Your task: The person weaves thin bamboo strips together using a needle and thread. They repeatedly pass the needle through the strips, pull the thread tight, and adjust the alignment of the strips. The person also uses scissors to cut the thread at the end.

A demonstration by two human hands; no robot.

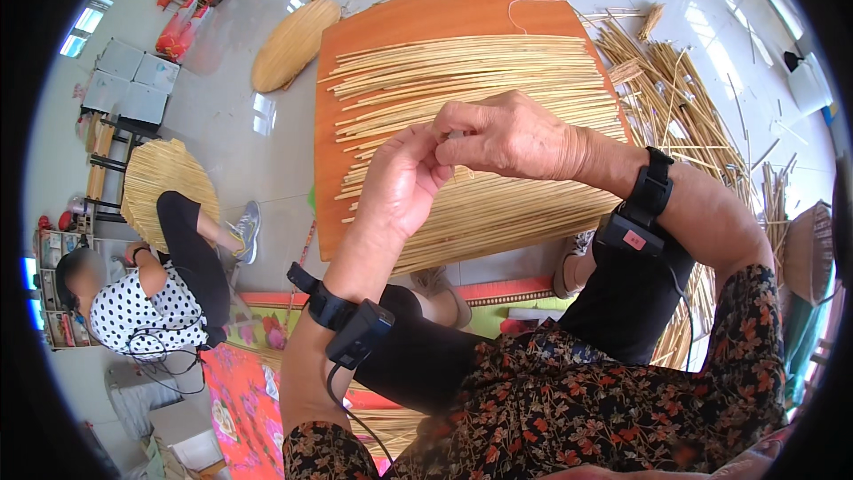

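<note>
My left hand (404, 173) and my right hand (511, 135) meet above the middle of an orange-brown wooden board (444, 13). The fingertips of both are pinched together. Whatever they hold is too small or hidden to make out. Below them, rows of pale straw-coloured stalks (462, 236) lie side by side across the board. The stalks near me are packed close, while farther ones show gaps of wood between them. A thin white thread (513, 13) curls over the board's far edge.
Loose stalks (684, 107) are heaped on the floor to the right. An oval woven piece (298, 43) lies at the far left. A seated person (147, 307) is at the left beside another woven piece (169, 182). A wicker basket (807, 253) stands at the right edge.
</note>
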